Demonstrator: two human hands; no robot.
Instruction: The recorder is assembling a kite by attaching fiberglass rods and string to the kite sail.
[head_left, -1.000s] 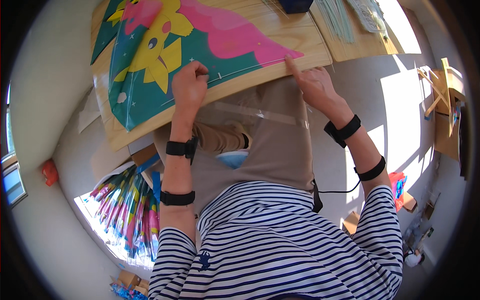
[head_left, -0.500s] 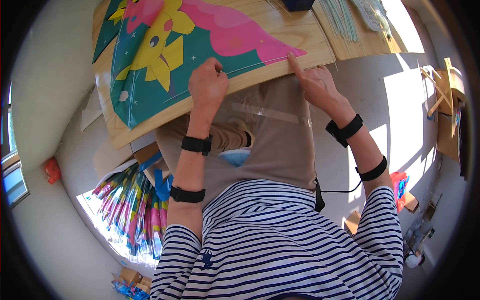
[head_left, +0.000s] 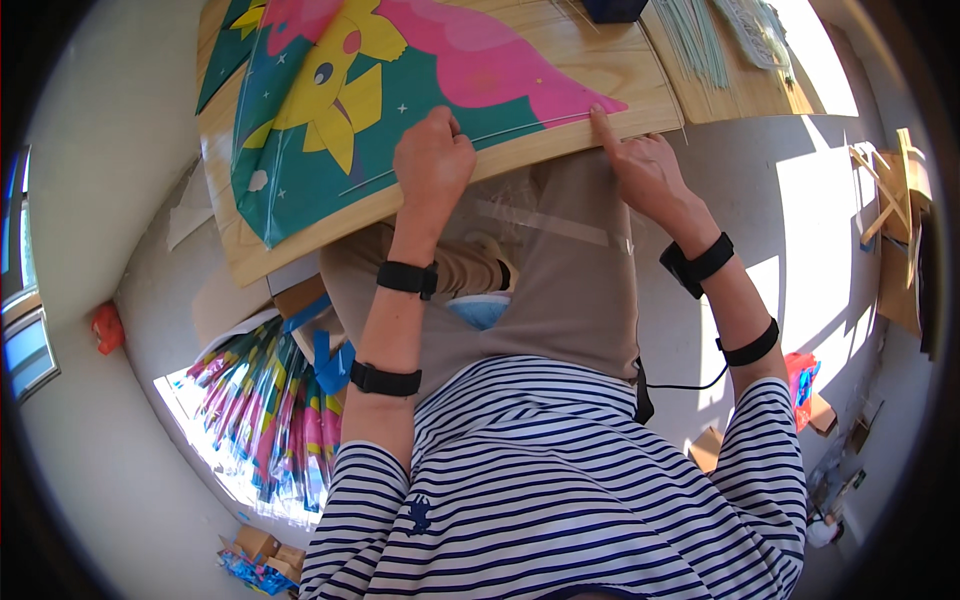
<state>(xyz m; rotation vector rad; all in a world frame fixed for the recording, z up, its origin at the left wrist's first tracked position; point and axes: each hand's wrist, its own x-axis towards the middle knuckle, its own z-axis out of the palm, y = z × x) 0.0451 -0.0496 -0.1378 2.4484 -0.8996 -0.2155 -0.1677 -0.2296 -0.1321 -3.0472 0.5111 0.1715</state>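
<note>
A thin printed sheet like a kite sail (head_left: 410,130), green and pink with a yellow cartoon figure, lies on a wooden board (head_left: 640,95). Along its near edge runs a slim pale rod (head_left: 520,131). My left hand (head_left: 434,160) is closed in a fist over this edge, across the rod's line; whatever its curled fingers hold is hidden. With its index finger stretched out, my right hand (head_left: 640,170) presses the pink corner by the rod's right end. Its other fingers are loosely bent and hold nothing. Folds gather at the sheet's left side.
Pale thin sticks (head_left: 690,45) and a clear plastic box (head_left: 752,35) lie at the far right, near a dark blue box (head_left: 614,8). Shiny wrapped bundles (head_left: 270,420) in matching colours are at lower left. A black cable (head_left: 690,386) hangs by my right side.
The view has shifted slightly, so board and sheet appear a little farther right. My left fist has turned a little, hiding its fingertips more. My right index finger stays on the pink corner.
</note>
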